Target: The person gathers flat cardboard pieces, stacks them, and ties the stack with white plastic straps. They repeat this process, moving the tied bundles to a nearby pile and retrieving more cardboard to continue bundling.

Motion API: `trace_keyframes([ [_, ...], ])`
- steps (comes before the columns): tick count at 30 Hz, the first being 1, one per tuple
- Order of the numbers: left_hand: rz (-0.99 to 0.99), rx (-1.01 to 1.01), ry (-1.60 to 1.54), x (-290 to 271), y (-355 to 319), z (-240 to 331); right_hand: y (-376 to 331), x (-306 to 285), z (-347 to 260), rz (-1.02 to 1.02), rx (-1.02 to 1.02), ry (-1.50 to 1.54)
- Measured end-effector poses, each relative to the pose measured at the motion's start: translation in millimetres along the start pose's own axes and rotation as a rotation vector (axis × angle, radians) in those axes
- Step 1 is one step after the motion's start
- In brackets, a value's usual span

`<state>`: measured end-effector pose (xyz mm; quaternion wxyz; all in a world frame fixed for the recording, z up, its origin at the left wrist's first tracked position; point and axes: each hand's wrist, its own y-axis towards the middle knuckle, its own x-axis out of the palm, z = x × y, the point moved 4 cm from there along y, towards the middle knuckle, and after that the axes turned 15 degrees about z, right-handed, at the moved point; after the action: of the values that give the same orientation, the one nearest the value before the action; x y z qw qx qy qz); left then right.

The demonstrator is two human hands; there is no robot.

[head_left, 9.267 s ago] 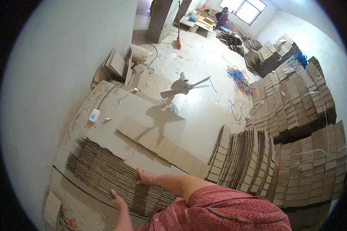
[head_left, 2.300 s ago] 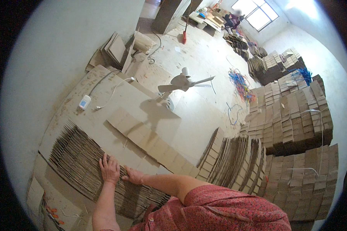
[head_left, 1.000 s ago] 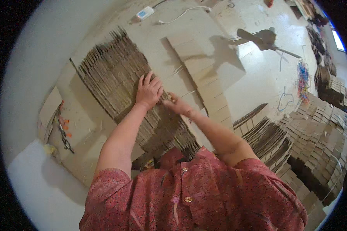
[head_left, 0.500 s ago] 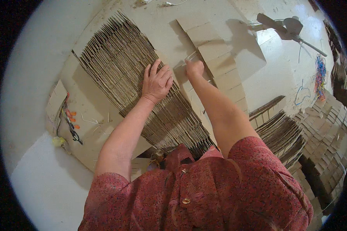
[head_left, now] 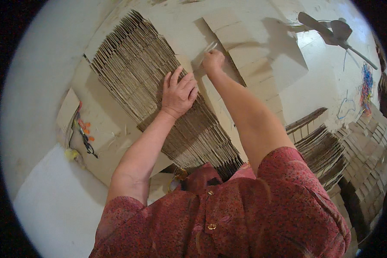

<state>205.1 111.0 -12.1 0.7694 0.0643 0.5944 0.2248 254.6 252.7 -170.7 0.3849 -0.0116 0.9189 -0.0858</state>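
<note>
Even, soft daylight, fairly bright; pale floor (head_left: pixel 314 81) near top right is the brightest patch, close to washed out. Fan (head_left: pixel 331 30) casts a soft grey shadow to its left; a faint shadow lies beside the forearms. Strong fisheye: straight edges bow toward the rim, black vignette all round. Centre sharp; stacked cardboard (head_left: pixel 365 146) at the right rim smears.

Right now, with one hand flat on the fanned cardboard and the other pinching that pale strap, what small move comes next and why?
Probably draw the pale strap a little further along the stack's edge. The right hand is closed on its end beside the fanned stack of flattened cardboard sheets, while the left hand lies flat on top and holds the sheets down, so the stack looks steadied for it.
</note>
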Motion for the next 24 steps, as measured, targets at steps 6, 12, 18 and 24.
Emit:
trace_keyframes([
  [6,0.020,0.027,-0.019,3.9,0.4,-1.7,12.3,17.5,-42.2,0.016,-0.151,0.020],
  [12,0.000,-0.013,-0.065,-0.1,4.5,0.0,14.2,36.9,-56.9,-0.204,0.169,0.414],
  [18,-0.005,-0.029,-0.049,-2.1,1.7,-3.6,-15.0,-1.1,-67.2,-0.573,0.410,0.637],
  [24,-0.014,-0.024,-0.099,-5.8,5.6,-1.4,-32.5,-23.3,-81.1,-0.539,0.064,0.516],
])
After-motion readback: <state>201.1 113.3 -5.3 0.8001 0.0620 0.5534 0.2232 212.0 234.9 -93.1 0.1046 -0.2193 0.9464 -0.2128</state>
